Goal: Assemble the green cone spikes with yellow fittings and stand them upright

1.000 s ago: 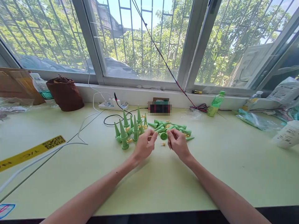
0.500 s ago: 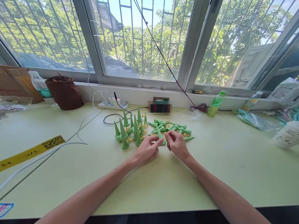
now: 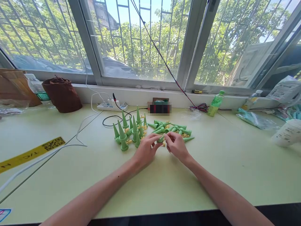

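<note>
My left hand [image 3: 146, 150] and my right hand [image 3: 176, 145] meet over the pale green table [image 3: 164, 182], fingertips pinched together on one green cone-shaped spike [image 3: 161, 138] and a small yellow piece that is mostly hidden by the fingers. Just left of my hands, several green spikes stand upright [image 3: 128, 131] with small yellow parts among them. Behind my hands lies a loose pile of green spikes on their sides [image 3: 171, 128], mixed with yellow pieces.
A white power strip [image 3: 112, 106] with black and white cables sits near the windowsill. A brown bag [image 3: 62, 94] and a water bottle [image 3: 35, 86] stand at the back left, a green bottle [image 3: 215, 104] at the back right. Plastic bags [image 3: 256, 121] lie far right. A yellow label [image 3: 30, 153] lies left.
My left hand moved right and closed in on my right hand. A green spike was lifted from the table and is now pinched between both hands.
</note>
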Demonstrator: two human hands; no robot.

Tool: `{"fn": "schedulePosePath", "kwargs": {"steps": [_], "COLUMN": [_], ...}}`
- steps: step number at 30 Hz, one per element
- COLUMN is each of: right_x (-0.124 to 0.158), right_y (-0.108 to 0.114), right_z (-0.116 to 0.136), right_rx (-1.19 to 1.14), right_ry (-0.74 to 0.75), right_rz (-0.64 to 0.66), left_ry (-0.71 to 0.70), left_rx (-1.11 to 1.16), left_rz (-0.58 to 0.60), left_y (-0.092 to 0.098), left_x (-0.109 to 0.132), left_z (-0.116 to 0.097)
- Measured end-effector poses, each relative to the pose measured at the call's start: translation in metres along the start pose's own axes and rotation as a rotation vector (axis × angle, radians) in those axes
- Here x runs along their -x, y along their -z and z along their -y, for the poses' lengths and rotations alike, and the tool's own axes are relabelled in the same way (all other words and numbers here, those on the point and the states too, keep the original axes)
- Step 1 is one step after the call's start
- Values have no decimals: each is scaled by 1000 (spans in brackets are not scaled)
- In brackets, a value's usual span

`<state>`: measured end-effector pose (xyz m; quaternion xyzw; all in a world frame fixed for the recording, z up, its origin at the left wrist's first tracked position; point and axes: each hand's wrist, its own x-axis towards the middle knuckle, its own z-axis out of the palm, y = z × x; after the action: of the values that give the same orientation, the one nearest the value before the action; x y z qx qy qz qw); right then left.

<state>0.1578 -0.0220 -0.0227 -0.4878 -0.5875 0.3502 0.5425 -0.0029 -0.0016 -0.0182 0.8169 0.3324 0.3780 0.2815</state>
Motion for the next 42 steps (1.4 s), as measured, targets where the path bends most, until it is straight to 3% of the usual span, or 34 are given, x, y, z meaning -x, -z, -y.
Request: {"fn": "schedulePosePath", "kwargs": {"steps": [6, 10, 12, 14, 21, 32, 42], "right_x": [-1, -1, 0, 2, 3, 1, 3], "right_y": [1, 4, 4, 3, 2, 4, 3], "right_z": [1, 3, 3, 2, 0, 0, 6], "right_rx": [-27, 22, 43, 56, 19, 5, -54], "right_ry": [78, 124, 135, 139, 123, 66, 46], "right_rz": [-120, -161, -124, -84, -28, -3, 41], "left_ry": [280, 527, 583, 594, 530, 227, -47], "left_rx": [277, 611, 776, 883, 905, 375, 63], "left_rz": [-39, 164, 265, 292, 252, 69, -22], "left_y": [-1, 2, 3, 3, -1, 3, 5], "left_x": [-3, -5, -5, -5, -4, -1, -3], "left_z": [-3, -4, -5, -7, -2, -10, -4]}}
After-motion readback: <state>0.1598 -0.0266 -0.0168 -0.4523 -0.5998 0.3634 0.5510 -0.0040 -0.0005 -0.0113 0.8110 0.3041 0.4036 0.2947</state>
